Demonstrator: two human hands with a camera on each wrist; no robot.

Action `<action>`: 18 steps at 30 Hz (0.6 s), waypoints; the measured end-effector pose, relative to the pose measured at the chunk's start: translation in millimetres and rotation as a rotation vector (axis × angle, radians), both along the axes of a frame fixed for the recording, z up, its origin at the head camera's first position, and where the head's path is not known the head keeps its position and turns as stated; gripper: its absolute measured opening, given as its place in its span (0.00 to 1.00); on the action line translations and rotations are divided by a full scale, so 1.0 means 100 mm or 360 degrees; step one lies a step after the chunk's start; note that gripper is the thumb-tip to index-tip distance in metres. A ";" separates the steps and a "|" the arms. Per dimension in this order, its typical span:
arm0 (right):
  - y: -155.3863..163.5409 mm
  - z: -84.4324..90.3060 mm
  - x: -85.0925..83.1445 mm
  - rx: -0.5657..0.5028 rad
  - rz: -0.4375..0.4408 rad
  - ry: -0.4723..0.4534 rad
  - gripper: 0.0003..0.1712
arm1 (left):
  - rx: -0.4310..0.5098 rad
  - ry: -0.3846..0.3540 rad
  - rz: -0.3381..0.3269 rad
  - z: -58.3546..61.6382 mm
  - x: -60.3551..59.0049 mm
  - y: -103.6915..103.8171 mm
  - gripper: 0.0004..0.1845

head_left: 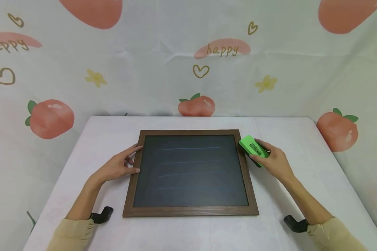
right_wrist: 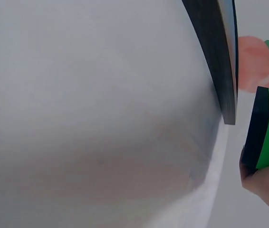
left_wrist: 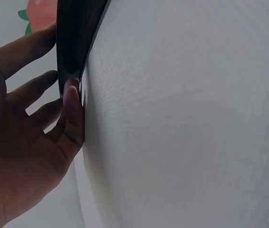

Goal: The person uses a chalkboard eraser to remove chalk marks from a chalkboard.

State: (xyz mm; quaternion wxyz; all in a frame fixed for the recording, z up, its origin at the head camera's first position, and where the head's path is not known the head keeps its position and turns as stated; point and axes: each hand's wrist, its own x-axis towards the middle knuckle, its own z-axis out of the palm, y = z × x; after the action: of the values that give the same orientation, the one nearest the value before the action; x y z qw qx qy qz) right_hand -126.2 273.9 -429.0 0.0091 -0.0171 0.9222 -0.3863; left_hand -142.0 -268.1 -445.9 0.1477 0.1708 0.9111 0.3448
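A framed chalkboard with a brown wooden rim lies on the white table. Several faint, horizontal chalk lines cross its dark face. At the left rim, my left hand rests with index finger and thumb stretched apart, their tips touching the wood. My right hand grips a green chalkboard eraser with a black underside, thumb on one side and fingers on the other. In the right wrist view the eraser is raised off the table, tilted, near the board's right rim.
The white table surrounds the board. Behind it hangs a pale cloth backdrop printed with peaches, hearts and flowers. A black strap piece sticks out at the left wrist and another at the right wrist.
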 end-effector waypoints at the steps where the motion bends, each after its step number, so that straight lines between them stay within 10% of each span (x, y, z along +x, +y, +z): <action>1: -0.01 0.00 -0.01 0.0002 0.0010 0.0000 0.40 | 0.0001 -0.0002 0.0001 0.00 0.00 0.01 0.46; 18: -0.26 -0.03 -0.27 0.0078 0.0247 0.0002 0.37 | -0.0027 0.0027 -0.0003 0.02 -0.01 0.03 0.45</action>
State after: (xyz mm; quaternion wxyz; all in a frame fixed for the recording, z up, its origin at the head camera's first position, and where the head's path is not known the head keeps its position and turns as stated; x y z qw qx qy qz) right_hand -153.0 248.1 -431.6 0.0387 -0.0884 0.9272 -0.3618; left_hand -142.8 -265.4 -444.3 0.1418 0.1732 0.9151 0.3355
